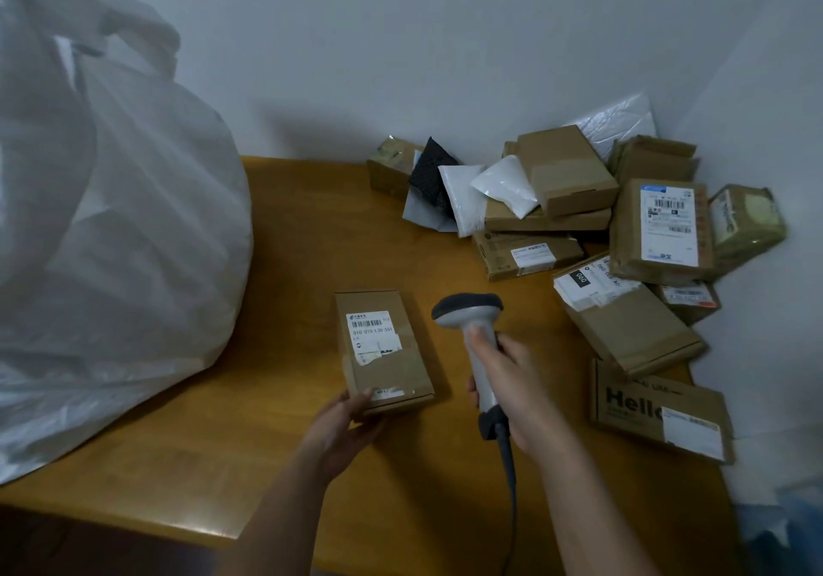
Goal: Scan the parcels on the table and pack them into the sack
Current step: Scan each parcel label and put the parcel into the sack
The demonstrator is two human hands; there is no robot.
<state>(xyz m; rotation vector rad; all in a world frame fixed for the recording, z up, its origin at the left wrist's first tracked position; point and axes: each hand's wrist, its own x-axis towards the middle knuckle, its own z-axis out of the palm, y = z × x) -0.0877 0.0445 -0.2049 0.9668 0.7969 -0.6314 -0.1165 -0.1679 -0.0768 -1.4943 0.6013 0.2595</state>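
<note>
My left hand [345, 424] grips the near end of the box [384, 350], thumb on top, fingers curled underneath. My right hand [512, 390] is wrapped around the scanner [474, 343] handle, thumb on its upper face; the head sits just right of the box and above the desk [285, 241]. I cannot tell whether the scan window points at the label [373, 337].

The box lies near the middle of the desk, label up, long axis running from the front edge toward the back. It looks like stiff taped cardboard, flat and probably light, so a one-handed hold across the short end should carry it. The tape may be slick; I judge a grip on the bare cardboard edges safer.

The sack [111, 228] stands at the left edge, soft and bulging. Its mouth is cut off, so I cannot see the opening or the contents.

The pile [601, 228] fills the back right corner. Several parcels overlap and hide their labels. The scanner cable [512, 486] runs out of view below.
</note>
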